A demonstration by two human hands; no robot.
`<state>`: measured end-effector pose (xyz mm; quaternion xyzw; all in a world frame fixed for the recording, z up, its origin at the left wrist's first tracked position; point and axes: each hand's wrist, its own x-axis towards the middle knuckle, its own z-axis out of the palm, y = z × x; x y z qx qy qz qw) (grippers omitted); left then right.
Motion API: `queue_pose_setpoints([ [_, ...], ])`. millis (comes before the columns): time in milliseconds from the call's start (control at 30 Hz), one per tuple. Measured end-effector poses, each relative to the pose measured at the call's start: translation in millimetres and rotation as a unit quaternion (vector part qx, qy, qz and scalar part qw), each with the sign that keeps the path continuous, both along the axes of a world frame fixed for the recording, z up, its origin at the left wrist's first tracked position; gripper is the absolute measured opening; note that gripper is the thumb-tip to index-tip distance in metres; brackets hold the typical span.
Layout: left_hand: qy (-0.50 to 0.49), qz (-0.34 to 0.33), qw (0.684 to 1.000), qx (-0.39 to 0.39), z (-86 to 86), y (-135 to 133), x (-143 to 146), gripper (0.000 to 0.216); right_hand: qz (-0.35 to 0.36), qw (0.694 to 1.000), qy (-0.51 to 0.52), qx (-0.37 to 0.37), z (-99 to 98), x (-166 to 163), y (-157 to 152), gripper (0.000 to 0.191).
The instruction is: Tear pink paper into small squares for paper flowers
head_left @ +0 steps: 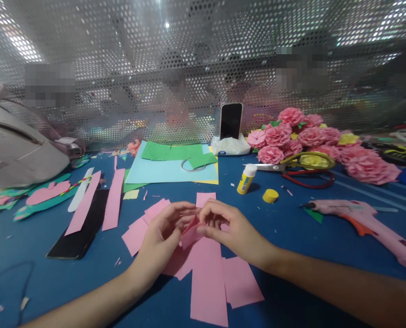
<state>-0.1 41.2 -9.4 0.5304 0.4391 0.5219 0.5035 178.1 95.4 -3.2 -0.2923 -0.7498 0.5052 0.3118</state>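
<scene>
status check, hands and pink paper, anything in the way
Left hand and right hand holding folded pink paper. Loose pink pieces underneath. Glue stick standing clear, beyond right hand.

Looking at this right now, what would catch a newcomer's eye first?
Probably the pink paper flowers heaped at the right rear of the blue table, behind the scissors. Next, the left hand and right hand at centre, holding folded pink paper, then the pink hot-glue gun at right.

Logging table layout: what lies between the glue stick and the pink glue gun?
In the head view, a yellow cap lies between the glue stick and the pink glue gun, with a small pink scrap near it.
</scene>
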Motion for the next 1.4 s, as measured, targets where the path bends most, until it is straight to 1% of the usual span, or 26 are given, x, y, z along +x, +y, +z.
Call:
queue_pose_setpoints([
  [100, -0.026, -0.007, 1.0, -0.01, -1.4, 0, -2, 0.038, -0.018, 1.0, 0.014, -0.021, -1.3, 0, 1, 0.012],
  [233, -0.036, -0.017, 0.999, 0.004, -5.1, 1, -3, 0.033, -0.024, 0.999, 0.032, -0.024, -3.0, 0, 2, 0.011],
  [367, -0.012, -0.02, 0.999, 0.027, -5.6, 0, -1, 0.035, -0.023, 0.998, 0.054, -0.015, -2.3, 1, 2, 0.009],
  [500, 0.021, -0.014, 0.999, 0.026, -4.7, -2, 4, 0.024, -0.016, 0.996, 0.081, -0.028, 0.7, 2, 0, 0.008],
  [600, 0.039, -0.001, 0.998, 0.043, -5.2, -3, 5, 0.029, -0.002, 0.993, 0.098, -0.065, 2.1, 3, -1, 0.011],
  [667, 0.067, 0.019, 0.995, 0.072, -5.6, -2, 4, 0.031, 0.005, 0.99, 0.111, -0.089, 2.1, 3, -1, 0.013],
  [767, 0.124, 0.059, 0.984, 0.117, -5.6, -2, 2, 0.018, 0.009, 0.987, 0.124, -0.102, 1.5, 2, -2, 0.015],
  [833, 0.139, 0.07, 0.98, 0.125, -4.5, -2, 2, 0.011, 0.01, 0.987, 0.128, -0.098, 1.1, 2, -4, 0.017],
  [900, 0.128, 0.051, 0.985, 0.102, -2.1, -4, 3, 0.012, 0.021, 0.988, 0.131, -0.083, 1.7, 4, -6, 0.018],
  [967, 0.114, 0.026, 0.99, 0.075, 2.1, -8, 4, 0.013, 0.038, 0.99, 0.128, -0.05, 4.5, 6, -9, 0.017],
  [1033, 0.113, 0.014, 0.991, 0.064, 7.8, -14, 5, 0.014, 0.047, 0.993, 0.11, 0.001, 11.4, 8, -12, 0.015],
  [1100, 0.12, 0.003, 0.991, 0.061, 14.1, -22, 6, 0.014, 0.064, 0.994, 0.073, 0.049, 23.5, 11, -15, 0.011],
  [1167, 0.123, -0.026, 0.991, 0.042, 19.4, -30, 7, 0.015, 0.125, 0.99, 0.01, 0.07, 39.5, 15, -19, 0.009],
  [1233, 0.145, -0.048, 0.988, 0.04, 21.7, -37, 8, 0.014, 0.184, 0.973, -0.109, 0.093, 54.7, 19, -24, 0.007],
  [1300, 0.177, -0.049, 0.982, 0.043, 20.4, -42, 9, 0.015, 0.176, 0.954, -0.204, 0.134, 63.5, 22, -30, 0.005],
  [1367, 0.199, -0.04, 0.978, 0.043, 16.1, -44, 9, 0.017, 0.158, 0.948, -0.239, 0.135, 62.9, 22, -36, 0.014],
  [1400, 0.207, -0.035, 0.977, 0.041, 13.5, -44, 9, 0.018, 0.138, 0.953, -0.238, 0.128, 59.5, 22, -37, 0.014],
])
